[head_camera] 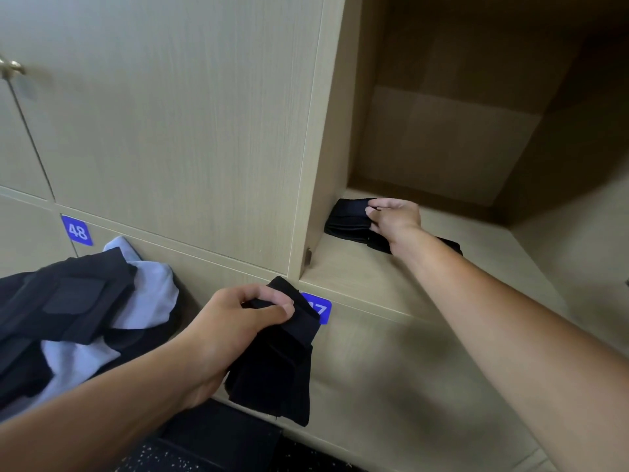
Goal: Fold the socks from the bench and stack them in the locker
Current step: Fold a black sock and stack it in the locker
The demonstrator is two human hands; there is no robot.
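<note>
Hands at work on the stacking step, as I read it: my right hand, right of centre in the frame, reaches into the open locker with fingers curled onto the top of a low pile of folded black socks that lies on the locker floor at its front left corner. My left hand, lower centre, pinches another folded black sock between thumb and fingers; it hangs limp in front of the closed door below, half covering a blue number plate. Next move, I judge, calls for carrying that sock up and right onto the pile, squared so the stack stays flat. At left, dark and pale blue clothes lie heaped beneath the plate marked 48.
</note>
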